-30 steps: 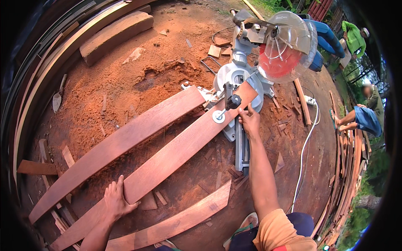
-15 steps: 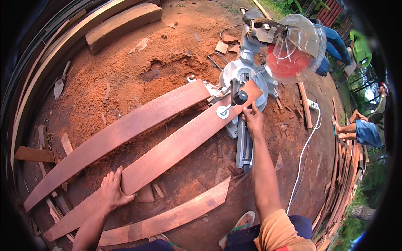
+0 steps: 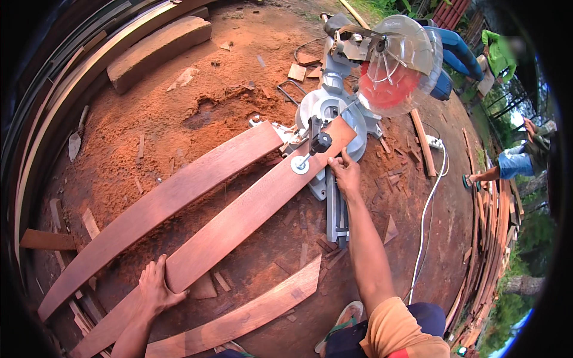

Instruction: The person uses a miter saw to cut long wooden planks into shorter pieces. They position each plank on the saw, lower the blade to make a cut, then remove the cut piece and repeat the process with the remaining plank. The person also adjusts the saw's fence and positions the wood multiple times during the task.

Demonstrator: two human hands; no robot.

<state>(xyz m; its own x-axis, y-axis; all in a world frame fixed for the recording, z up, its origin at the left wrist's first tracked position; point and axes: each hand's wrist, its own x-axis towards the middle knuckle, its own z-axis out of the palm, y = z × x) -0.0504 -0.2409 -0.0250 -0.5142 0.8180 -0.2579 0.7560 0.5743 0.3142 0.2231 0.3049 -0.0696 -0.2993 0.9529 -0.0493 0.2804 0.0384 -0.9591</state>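
A long reddish-brown wooden board (image 3: 239, 215) runs from the lower left up onto the miter saw (image 3: 349, 107). Its far end lies on the saw's table beneath the raised blade (image 3: 389, 86). A clamp with a black knob (image 3: 321, 142) has its round foot on the board. My left hand (image 3: 156, 286) spans the board's lower part, fingers over one edge and thumb at the other. Beside the saw table, my right hand (image 3: 346, 173) holds the near edge of the board's far end, fingers partly curled.
A curved board (image 3: 167, 206) lies to the left, and a shorter one (image 3: 256, 316) near my feet. Sawdust and offcuts cover the ground. A trowel (image 3: 75, 140) lies far left. A white cable (image 3: 425, 221) and stacked planks (image 3: 486, 256) are at right, near another person (image 3: 519, 161).
The view has shifted slightly, so the saw and board appear farther left. Both my hands stay on the board. The person at the right has changed stance.
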